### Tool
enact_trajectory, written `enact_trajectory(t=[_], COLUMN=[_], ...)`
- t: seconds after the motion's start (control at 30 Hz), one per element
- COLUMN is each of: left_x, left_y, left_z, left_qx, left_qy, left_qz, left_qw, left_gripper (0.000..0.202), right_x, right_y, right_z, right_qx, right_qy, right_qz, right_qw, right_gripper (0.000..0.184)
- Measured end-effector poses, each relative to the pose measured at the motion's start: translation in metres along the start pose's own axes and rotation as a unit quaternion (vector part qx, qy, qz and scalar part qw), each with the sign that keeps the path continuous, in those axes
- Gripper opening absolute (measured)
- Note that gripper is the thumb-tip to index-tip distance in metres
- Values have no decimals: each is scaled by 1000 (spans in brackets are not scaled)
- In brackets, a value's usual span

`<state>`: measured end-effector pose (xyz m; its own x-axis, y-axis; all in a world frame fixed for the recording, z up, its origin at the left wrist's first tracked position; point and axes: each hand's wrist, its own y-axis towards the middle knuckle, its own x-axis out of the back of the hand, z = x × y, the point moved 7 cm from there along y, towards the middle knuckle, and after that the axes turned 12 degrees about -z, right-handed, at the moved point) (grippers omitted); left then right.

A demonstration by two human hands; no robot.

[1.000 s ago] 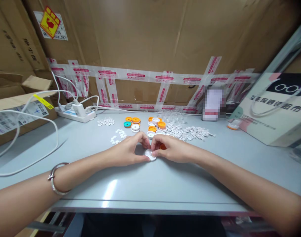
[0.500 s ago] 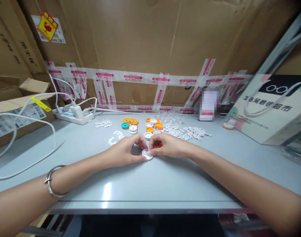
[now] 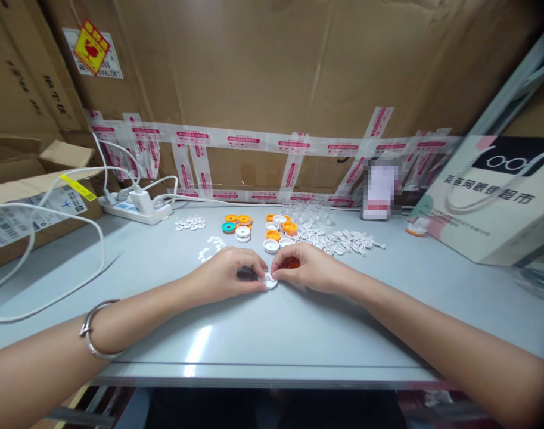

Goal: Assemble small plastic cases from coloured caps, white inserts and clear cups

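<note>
Currently in hand: two-handed fingertip work on a white disc, just above or on the bench; I cannot tell which.
Next move calls for: by my judgement, a steady left hold and fine right-fingertip control.
Left grip: the left hand grasps the disc's near and left edges between thumb and fingers.
Right grip: the right hand brings thumb and forefinger together at the disc's right side; whether they pinch a small piece is hidden.
Arm pose: both forearms slant inward from the sides, wrists low, palms facing each other.
Beyond the grips: a teal wheel ahead of the left hand; white cup just past the fingertips; white plastic parts beyond the right hand.
</note>
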<state>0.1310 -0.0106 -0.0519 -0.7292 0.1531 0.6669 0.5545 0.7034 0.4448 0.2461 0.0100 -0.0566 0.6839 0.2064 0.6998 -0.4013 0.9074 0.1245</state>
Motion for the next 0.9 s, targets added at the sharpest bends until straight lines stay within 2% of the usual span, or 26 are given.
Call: enact_trajectory(t=[0.5, 0.73, 0.9], left_x=[-4, -4, -2], left_y=[-2, -2, -3], left_z=[-4, -5, -6], left_qx=[-54, -65, -64], left_qy=[56, 63, 48], left_qz=[23, 25, 5], left_qw=[997, 996, 997], left_gripper=[20, 18, 18], right_x=[-2, -5, 1], right_y=[-3, 0, -4], right_z=[20, 20, 12], right_qx=[71, 82, 66], right_qy=[-111, -118, -77], right_qz=[-21, 5, -32], right_qw=[991, 990, 994], right_gripper=[13, 11, 9])
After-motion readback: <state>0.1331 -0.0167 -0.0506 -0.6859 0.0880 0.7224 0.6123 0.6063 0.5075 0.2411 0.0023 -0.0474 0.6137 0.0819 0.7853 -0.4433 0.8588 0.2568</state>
